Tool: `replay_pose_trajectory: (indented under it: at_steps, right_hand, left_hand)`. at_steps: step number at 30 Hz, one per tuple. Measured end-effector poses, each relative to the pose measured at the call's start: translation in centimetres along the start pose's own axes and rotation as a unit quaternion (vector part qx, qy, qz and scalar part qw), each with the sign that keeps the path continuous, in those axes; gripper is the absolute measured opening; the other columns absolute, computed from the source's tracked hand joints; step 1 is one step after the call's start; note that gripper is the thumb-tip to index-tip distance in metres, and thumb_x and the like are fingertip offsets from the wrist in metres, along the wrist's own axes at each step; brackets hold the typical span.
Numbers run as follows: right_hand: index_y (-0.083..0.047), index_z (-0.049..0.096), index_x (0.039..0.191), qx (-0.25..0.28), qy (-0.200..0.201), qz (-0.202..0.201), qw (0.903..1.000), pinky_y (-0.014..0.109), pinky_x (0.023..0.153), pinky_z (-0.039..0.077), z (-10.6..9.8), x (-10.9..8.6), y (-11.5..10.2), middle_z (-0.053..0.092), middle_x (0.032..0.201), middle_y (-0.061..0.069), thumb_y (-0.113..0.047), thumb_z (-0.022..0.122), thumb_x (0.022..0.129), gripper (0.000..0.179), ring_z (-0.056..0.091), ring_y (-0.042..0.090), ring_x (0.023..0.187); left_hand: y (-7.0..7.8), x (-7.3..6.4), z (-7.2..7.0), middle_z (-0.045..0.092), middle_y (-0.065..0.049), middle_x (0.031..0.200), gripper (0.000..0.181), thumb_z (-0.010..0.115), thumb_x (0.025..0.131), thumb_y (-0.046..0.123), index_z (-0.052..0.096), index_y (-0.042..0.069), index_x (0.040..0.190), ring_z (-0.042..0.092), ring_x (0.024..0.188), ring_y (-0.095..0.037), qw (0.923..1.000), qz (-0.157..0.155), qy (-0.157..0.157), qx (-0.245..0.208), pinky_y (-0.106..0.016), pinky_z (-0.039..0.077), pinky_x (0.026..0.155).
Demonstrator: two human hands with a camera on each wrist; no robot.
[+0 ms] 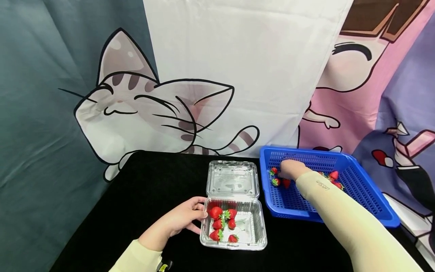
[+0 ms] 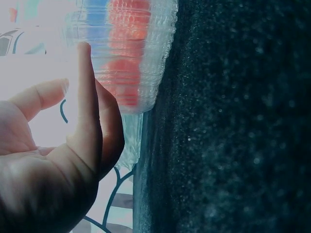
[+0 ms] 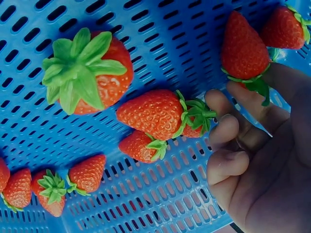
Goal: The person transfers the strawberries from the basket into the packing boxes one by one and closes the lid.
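Note:
My left hand (image 1: 185,217) touches the left side of a clear plastic clamshell box (image 1: 259,226), its fingers resting along the outer wall. Several red strawberries (image 1: 215,212) with green leaves lie inside, mostly at the left. In the left wrist view the strawberries (image 2: 121,80) show blurred through the wall. Reaching into a blue plastic basket (image 1: 368,189), my right hand (image 1: 293,169) is among strawberries (image 1: 286,183). The right wrist view has its fingers loosely bent beside a strawberry (image 3: 150,114) and below another strawberry (image 3: 244,46); nothing shows pinched between them.
The box's lid (image 1: 232,179) is folded back behind it. More strawberries (image 1: 334,175) lie farther right in the basket, partly behind my right sleeve. Black cloth (image 1: 153,181) covers the table. A printed curtain (image 1: 255,56) hangs behind its far edge.

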State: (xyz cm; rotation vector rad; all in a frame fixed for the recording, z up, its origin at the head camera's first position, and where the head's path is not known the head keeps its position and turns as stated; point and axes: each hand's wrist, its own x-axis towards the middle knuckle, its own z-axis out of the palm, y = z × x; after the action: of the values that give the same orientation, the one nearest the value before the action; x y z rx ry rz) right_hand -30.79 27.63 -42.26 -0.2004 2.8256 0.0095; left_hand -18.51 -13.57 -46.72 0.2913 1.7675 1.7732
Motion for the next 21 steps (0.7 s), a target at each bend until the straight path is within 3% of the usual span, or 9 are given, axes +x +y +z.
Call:
replay_pose_trajectory:
  at_steps: [12, 18, 21]
  right_hand:
    - [-0.009, 0.064, 0.074, 0.018, 0.008, 0.026, 0.9995, 0.048, 0.067, 0.05, -1.0, -0.9, -0.5, 0.064, 0.081, 0.01, -0.028, 0.063, 0.093, 0.027, 0.056, 0.026, 0.071]
    - [-0.003, 0.071, 0.102, 0.042, 0.037, 0.039, 0.9977, 0.059, 0.08, 0.051, -2.3, -1.8, -0.4, 0.067, 0.111, 0.022, -0.035, 0.061, 0.095, 0.034, 0.063, 0.034, 0.091]
    - [-0.002, 0.069, 0.115, 0.067, 0.047, 0.042, 0.9958, 0.058, 0.081, 0.05, -3.2, -2.6, -0.2, 0.067, 0.114, 0.021, -0.034, 0.059, 0.096, 0.039, 0.063, 0.035, 0.095]
  left_hand:
    - [0.1, 0.0, 0.1, 0.056, -0.018, 0.107, 0.058, 0.062, 0.091, 0.007, 0.036, -0.004, 0.142, 0.065, 0.091, -0.027, 1.0, 0.002, 0.0, 0.001, -0.048, 0.06, 0.067]
    - [0.1, 0.0, 0.1, 0.057, -0.02, 0.11, 0.058, 0.062, 0.092, 0.007, 0.035, -0.003, 0.143, 0.066, 0.093, -0.029, 1.0, 0.0, -0.005, -0.004, -0.048, 0.06, 0.068]
    - [0.0, 0.0, 0.1, 0.058, -0.02, 0.111, 0.059, 0.061, 0.092, 0.009, 0.034, -0.002, 0.144, 0.065, 0.093, -0.029, 1.0, 0.002, -0.007, -0.002, -0.047, 0.06, 0.068]
